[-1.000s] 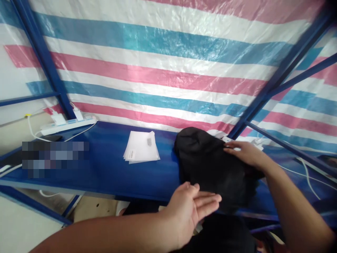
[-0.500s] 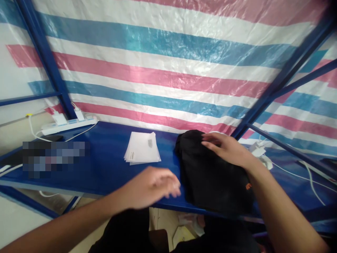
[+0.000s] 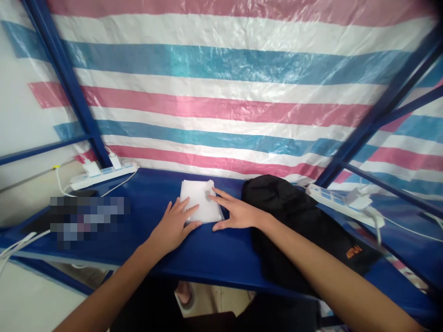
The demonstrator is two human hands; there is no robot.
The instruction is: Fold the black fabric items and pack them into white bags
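Observation:
A small stack of thin white sheets or flat pouches (image 3: 199, 199) lies on the blue shelf top, with a small grey printed patch near its upper right. My left hand (image 3: 177, 223) rests over the stack's left and near-left edge, fingers spread. At its right side is my right hand (image 3: 232, 210), also open, with fingertips on or just over the printed patch and the thumb by the near-right corner. Beneath my right forearm spreads a black cloth bag or garment (image 3: 287, 203) with orange lettering.
White power strips stand at the back left (image 3: 104, 174) and at the right (image 3: 341, 203), with cables trailing. A dark flat object (image 3: 38, 220) and a blurred-out patch are at left. Blue posts and a striped plastic sheet (image 3: 221, 108) enclose the desk (image 3: 207, 256).
My right hand has left the black cloth and moved left to the white stack. My left hand has moved forward onto the stack's left side. The black cloth now stretches further right.

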